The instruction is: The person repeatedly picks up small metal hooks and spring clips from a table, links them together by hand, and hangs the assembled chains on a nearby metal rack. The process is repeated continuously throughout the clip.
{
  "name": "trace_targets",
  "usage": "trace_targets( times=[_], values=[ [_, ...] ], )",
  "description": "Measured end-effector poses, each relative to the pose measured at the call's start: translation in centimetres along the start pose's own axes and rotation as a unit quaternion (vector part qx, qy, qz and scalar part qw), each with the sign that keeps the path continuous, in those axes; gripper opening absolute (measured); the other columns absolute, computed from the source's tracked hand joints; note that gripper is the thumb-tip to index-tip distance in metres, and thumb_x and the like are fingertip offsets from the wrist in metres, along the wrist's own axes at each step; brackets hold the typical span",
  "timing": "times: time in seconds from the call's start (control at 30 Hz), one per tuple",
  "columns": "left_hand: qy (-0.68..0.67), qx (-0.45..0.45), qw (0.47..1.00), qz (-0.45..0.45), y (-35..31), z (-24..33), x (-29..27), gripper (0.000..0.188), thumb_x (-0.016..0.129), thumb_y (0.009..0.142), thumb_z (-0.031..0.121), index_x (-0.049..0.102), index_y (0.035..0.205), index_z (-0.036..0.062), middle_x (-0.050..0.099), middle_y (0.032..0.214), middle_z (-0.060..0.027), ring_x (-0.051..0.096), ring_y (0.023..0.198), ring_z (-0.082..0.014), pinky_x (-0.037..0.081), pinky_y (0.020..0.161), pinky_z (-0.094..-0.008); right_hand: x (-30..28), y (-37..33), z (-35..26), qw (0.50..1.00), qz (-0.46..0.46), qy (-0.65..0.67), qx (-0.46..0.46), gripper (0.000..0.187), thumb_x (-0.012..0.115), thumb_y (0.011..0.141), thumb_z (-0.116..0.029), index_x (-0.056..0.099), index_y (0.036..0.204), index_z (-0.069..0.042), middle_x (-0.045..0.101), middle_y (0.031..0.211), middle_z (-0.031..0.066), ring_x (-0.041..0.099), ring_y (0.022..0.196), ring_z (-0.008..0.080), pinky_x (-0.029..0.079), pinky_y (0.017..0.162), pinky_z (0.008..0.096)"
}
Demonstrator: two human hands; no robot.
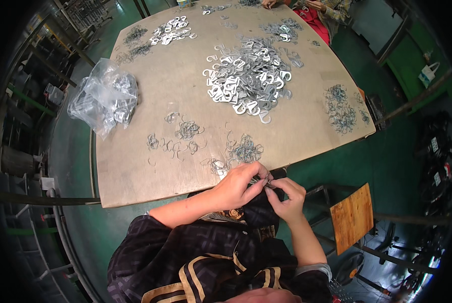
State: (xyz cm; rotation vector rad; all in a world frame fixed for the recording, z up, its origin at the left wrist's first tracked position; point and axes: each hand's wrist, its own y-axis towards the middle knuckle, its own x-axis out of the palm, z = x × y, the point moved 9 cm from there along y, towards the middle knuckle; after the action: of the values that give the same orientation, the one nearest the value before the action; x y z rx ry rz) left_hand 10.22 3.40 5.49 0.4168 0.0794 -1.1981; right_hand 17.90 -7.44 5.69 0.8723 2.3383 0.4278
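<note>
At the table's near edge, my left hand (240,184) and my right hand (287,198) meet with fingertips pinched together. Something small and greyish shows between the fingers, mostly hidden, and I cannot make out its kind. Just beyond my left hand lies a small heap of thin bent wire pieces (245,150). A few more wire pieces and a pale flat piece (221,170) lie by its knuckles. Farther off, a large pile of flat silvery metal hooks (246,78) covers the middle of the table (296,136).
A clear plastic bag (105,96) of shiny pieces sits at the left edge. More wire pieces lie at the left (188,130) and right (341,108). Another person's hand (269,3) is at the far edge. A wooden-topped stool (352,219) stands to my right.
</note>
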Motion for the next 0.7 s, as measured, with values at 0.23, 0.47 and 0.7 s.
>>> trace_targets(
  times=[0.23, 0.47, 0.7],
  values=[
    [0.051, 0.050, 0.997, -0.023, -0.5, 1.0, 0.5, 0.013, 0.058, 0.084, -0.001, 0.049, 0.091, 0.0049, 0.066, 0.094, -0.0100, 0.063, 0.087, -0.0285, 0.045, 0.081, -0.0375, 1.7, 5.8, 12.1, 0.989, 0.012, -0.078, 0.128, 0.018, 0.067, 0.084, -0.010, 0.069, 0.098, 0.000, 0.062, 0.085, 0.0134, 0.061, 0.074, 0.0277, 0.049, 0.069, 0.0370],
    [0.049, 0.030, 0.998, -0.038, -1.4, 0.0, 1.3, 0.013, 0.061, 0.084, 0.002, 0.055, 0.095, 0.0053, 0.066, 0.095, -0.0082, 0.062, 0.092, -0.0294, 0.045, 0.085, -0.0398, 8.7, 11.7, 19.1, 0.952, -0.118, -0.274, 0.071, 0.040, 0.069, 0.080, -0.007, 0.065, 0.120, -0.011, 0.055, 0.104, 0.0180, 0.057, 0.094, 0.0361, 0.048, 0.083, 0.0435],
    [0.038, 0.013, 0.999, -0.015, -2.1, -0.8, 0.6, 0.015, 0.062, 0.083, 0.005, 0.053, 0.095, 0.0037, 0.060, 0.089, -0.0103, 0.059, 0.086, -0.0306, 0.044, 0.084, -0.0388, 5.0, 12.2, 16.9, 0.954, -0.109, -0.241, 0.138, 0.029, 0.076, 0.070, 0.000, 0.063, 0.096, -0.001, 0.062, 0.093, 0.0171, 0.063, 0.078, 0.0325, 0.051, 0.069, 0.0390]
  ],
)
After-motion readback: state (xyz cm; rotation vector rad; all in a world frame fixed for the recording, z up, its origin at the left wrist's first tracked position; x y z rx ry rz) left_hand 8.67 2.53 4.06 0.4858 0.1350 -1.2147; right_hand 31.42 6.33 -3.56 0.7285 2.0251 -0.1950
